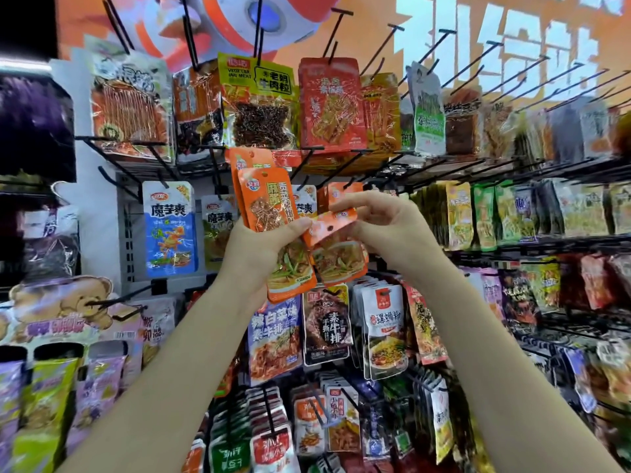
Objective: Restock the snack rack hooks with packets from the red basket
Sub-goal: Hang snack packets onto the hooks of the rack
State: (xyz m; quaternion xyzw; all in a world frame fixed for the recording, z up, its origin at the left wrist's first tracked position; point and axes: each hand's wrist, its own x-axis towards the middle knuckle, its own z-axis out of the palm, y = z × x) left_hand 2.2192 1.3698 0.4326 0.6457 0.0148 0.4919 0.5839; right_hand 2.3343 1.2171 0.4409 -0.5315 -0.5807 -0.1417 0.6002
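Several orange packets (269,206) | left hand (263,250) grips | right hand (379,223) pinches one

The lower parts of the orange packets (266,206) are covered by the left hand (254,252), and the bent packet (329,227) is partly hidden behind the fingers (355,203) of the right hand (386,227). The packets at the rack's right edge (563,131) are blurred past reading. The bottom-row packets (269,448) are cut off by the lower edge. The red basket is out of view.
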